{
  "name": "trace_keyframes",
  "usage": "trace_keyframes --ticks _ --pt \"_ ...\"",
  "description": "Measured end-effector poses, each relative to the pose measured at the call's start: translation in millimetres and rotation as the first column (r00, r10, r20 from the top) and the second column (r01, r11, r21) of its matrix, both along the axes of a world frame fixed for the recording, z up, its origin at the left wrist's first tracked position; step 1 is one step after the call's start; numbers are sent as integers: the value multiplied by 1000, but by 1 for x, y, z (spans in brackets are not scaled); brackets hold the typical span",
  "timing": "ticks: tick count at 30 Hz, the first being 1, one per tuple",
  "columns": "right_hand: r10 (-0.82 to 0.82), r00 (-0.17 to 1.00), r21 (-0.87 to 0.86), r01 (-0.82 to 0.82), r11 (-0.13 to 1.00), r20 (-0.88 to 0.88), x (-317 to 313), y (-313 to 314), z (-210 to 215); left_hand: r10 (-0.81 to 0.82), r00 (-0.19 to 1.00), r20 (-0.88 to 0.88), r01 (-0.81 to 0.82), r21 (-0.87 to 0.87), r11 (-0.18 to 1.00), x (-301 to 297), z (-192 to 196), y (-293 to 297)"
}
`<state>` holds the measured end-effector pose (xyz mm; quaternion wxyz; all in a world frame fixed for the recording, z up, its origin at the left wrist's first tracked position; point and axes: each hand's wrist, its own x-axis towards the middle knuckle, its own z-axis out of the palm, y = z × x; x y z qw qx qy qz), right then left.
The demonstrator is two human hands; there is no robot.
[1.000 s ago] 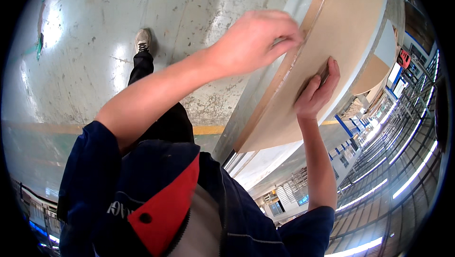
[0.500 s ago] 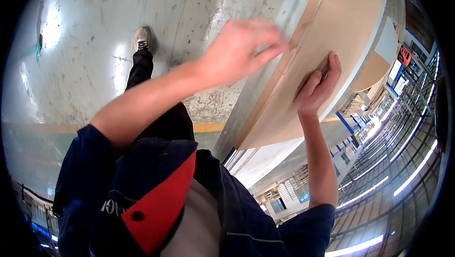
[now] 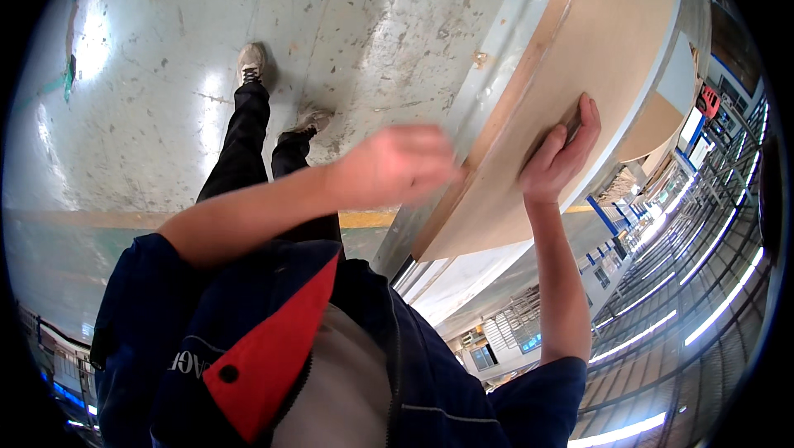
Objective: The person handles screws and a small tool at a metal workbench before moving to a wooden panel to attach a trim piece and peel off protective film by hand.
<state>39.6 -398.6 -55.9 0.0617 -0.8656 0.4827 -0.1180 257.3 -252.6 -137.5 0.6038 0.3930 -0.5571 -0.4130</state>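
You have two hands in view: your left hand [image 3: 397,169], blurred, and your right hand [image 3: 558,157]; one tan board [image 3: 612,59] under your right fingers [image 3: 585,121]; two shoes [image 3: 251,59] beyond your left fingers.

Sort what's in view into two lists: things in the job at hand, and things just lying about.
In hand:
- tan board, on the grey table
- right hand, pressed flat on the board
- left hand, blurred, at the board's edge

Lying about:
- blue frames beyond the table
- red object far off
- yellow floor line
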Motion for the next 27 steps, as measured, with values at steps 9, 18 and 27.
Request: trace_keyframes --ticks 9,18,27 --pt "18 999 0 -18 1000 32 5 0 -3 232 967 101 -230 -32 973 11 -1 -84" --pt "3 1000 -25 -2 1000 20 -1 -1 0 -5 999 35 6 -3 1000 -14 -11 30" --pt "33 999 -26 -32 999 20 0 -1 -5 218 970 106 -222 36 974 3 3 -71"
